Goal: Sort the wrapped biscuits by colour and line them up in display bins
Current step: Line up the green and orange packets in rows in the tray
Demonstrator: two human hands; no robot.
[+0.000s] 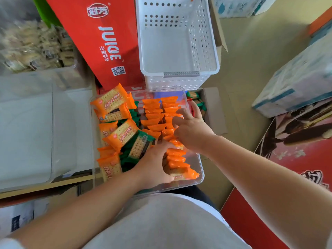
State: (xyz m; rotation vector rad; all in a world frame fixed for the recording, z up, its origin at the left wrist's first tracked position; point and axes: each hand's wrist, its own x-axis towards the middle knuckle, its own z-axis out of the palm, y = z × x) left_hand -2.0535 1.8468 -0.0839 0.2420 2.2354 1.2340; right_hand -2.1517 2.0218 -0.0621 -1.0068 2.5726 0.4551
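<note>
A clear plastic bin lies on my lap. Its right half holds rows of orange-wrapped biscuits standing on edge. Loose orange packets and green-wrapped biscuits are piled in its left half. My left hand lies on the near end of the orange rows, fingers curled over an orange packet at the front; the grip is partly hidden. My right hand hovers over the right row with fingers spread and loosely bent, its fingertips touching the packet tops.
An empty white perforated basket stands just beyond the bin. A red juice carton leans to its left. A small cardboard box with more green packets sits at the bin's right. Clear bins stand at left; cartons on the floor at right.
</note>
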